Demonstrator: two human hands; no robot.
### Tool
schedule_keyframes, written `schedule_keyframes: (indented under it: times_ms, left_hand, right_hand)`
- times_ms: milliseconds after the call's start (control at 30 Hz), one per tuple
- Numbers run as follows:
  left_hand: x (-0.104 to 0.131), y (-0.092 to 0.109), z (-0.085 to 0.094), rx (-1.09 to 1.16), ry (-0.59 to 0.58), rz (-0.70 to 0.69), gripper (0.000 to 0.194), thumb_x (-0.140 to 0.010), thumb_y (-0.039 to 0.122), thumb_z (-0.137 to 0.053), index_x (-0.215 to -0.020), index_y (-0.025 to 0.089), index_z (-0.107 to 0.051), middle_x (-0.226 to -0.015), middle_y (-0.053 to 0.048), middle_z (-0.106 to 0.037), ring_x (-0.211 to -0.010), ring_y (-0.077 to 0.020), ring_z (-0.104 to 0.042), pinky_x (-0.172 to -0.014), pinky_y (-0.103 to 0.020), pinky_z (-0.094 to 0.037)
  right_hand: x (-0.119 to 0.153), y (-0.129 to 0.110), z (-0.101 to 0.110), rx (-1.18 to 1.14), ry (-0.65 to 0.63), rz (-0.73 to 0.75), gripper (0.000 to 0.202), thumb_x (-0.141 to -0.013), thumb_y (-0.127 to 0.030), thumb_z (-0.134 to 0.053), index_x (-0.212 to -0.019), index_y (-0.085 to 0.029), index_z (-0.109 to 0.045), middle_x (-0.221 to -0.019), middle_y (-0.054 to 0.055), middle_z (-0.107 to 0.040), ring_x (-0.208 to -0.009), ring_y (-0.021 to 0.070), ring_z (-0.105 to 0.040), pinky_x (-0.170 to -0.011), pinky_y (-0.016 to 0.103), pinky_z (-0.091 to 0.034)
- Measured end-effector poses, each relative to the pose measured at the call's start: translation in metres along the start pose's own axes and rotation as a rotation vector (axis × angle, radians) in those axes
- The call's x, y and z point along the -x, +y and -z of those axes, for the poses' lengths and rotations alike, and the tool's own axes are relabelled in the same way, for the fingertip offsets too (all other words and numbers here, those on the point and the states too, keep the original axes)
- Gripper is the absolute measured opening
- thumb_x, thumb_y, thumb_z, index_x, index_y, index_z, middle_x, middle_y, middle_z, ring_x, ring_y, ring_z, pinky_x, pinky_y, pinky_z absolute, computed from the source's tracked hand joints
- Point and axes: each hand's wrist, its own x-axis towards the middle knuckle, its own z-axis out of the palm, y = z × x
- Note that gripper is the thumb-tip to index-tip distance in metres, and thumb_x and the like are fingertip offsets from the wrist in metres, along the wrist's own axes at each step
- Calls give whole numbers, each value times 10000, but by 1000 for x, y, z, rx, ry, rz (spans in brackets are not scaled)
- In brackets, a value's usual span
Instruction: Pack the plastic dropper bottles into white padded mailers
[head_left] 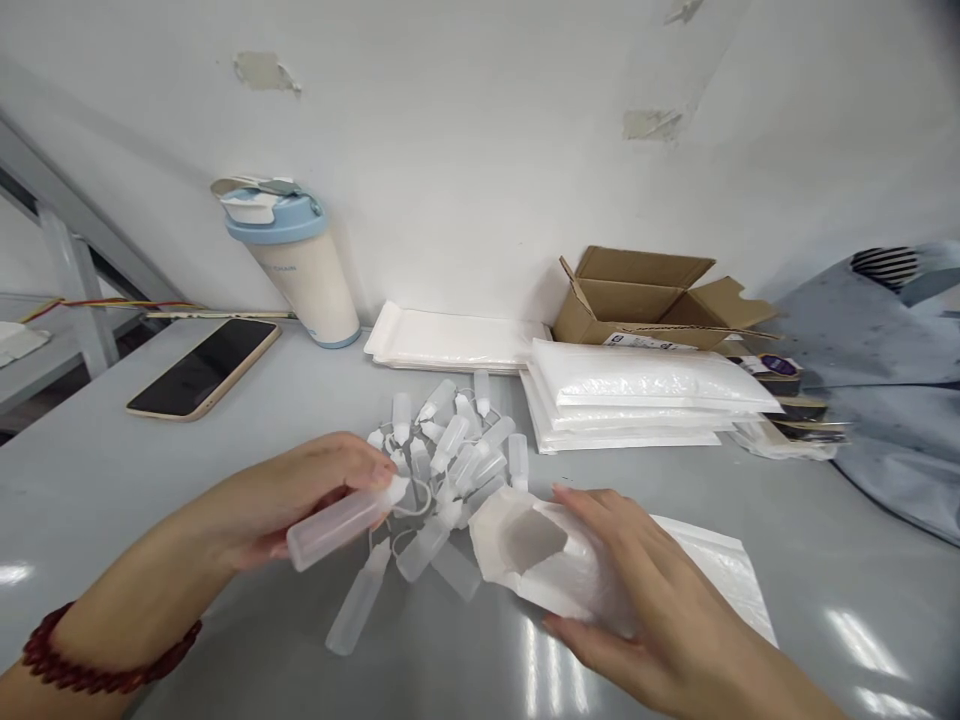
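My left hand (315,490) is closed around a translucent plastic squeeze bottle (337,525) with a white nozzle and a tethered cap. Its base points toward me and to the left. My right hand (637,590) grips a white padded envelope (570,575), its mouth gaping toward the left; what is inside cannot be made out. Between and beyond the hands lies a loose pile of similar squeeze bottles (450,455), several of them crossing each other. One squeeze bottle (358,605) rests on the grey table just below my left hand.
Filled-looking padded envelopes (645,385) are stacked at the right, beside flat envelopes (457,338) near the wall. Behind stands an open cardboard box (637,300). A phone (206,368) and a tumbler (300,270) occupy the left. Patterned grey-blue fabric (885,390) borders the right side.
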Motion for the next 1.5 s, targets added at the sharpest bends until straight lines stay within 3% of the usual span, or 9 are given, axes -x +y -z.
schedule_keyframes:
  times_ms: [233,433,567,700,800,900,1133,1300,1500]
  left_hand:
    - [3,11,-34,310,20,-223,240,-849,350,-539,-695,167,-555,-548,46,-554,-437,-69,-490,-460,-170,-402]
    - [5,4,-70,-247,219,-474,187,-888,315,-572,-1046,233,-628,-778,15,-693,-638,-119,-619,-503,-169,-463]
    - [8,4,-74,-592,373,-834,308,-900,242,-585,-1205,281,-570,-1015,10,-715,-867,-147,-647,-808,-240,-511]
    - [12,11,-59,-656,548,-508,136,-907,344,-531,-953,264,-630,-912,12,-669,-726,-145,-591,-598,-213,-466]
    - [11,13,-54,-730,434,-135,222,-858,445,-532,-810,238,-597,-796,12,-626,-627,-154,-543,-523,-232,-395]
    - [7,12,-61,-791,300,4,189,-806,412,-545,-794,226,-578,-754,3,-620,-640,-182,-553,-533,-251,-358]
    - [9,14,-65,-508,275,38,246,-730,366,-588,-938,236,-571,-712,22,-585,-623,-164,-525,-539,-244,-388]
    - [18,22,-46,-76,336,-193,539,-762,406,-668,-1241,299,-446,-935,3,-666,-607,-123,-579,-555,-224,-503]
    - [17,15,-57,-186,242,-347,225,-892,403,-570,-1093,311,-609,-906,16,-698,-753,-140,-670,-601,-175,-538]
  right_hand:
    - [0,1,-3,8,14,1,703,-869,-334,-587,-1452,-183,-225,-1273,132,-569,-1141,272,-564,-880,419,-545]
    - [-2,-4,-3,-29,62,0,634,-874,-314,-564,-1416,-164,-271,-1227,126,-588,-1110,241,-584,-865,358,-555]
    - [-2,-5,-4,-38,102,-6,585,-876,-301,-546,-1390,-160,-306,-1216,125,-595,-1092,228,-598,-853,324,-562]
    - [-1,-2,0,-40,184,-43,544,-857,-266,-544,-1355,-167,-348,-1167,118,-613,-1048,216,-622,-819,290,-574]
    - [-1,2,4,-26,295,-88,534,-846,-248,-580,-1335,-171,-381,-1143,112,-605,-1036,209,-624,-829,276,-569]
    - [1,5,7,-62,377,-118,550,-842,-233,-596,-1346,-175,-382,-1172,111,-582,-1075,214,-608,-866,282,-557]
    - [-4,5,7,-7,292,-86,526,-837,-261,-581,-1315,-166,-386,-1131,113,-605,-1003,212,-638,-803,270,-577]
    - [-3,2,5,-47,210,-93,565,-840,-275,-566,-1351,-195,-336,-1165,114,-599,-1036,224,-629,-812,289,-577]
    - [0,-2,-4,-119,138,-70,614,-830,-270,-583,-1373,-204,-304,-1219,106,-578,-1105,218,-597,-880,300,-551]
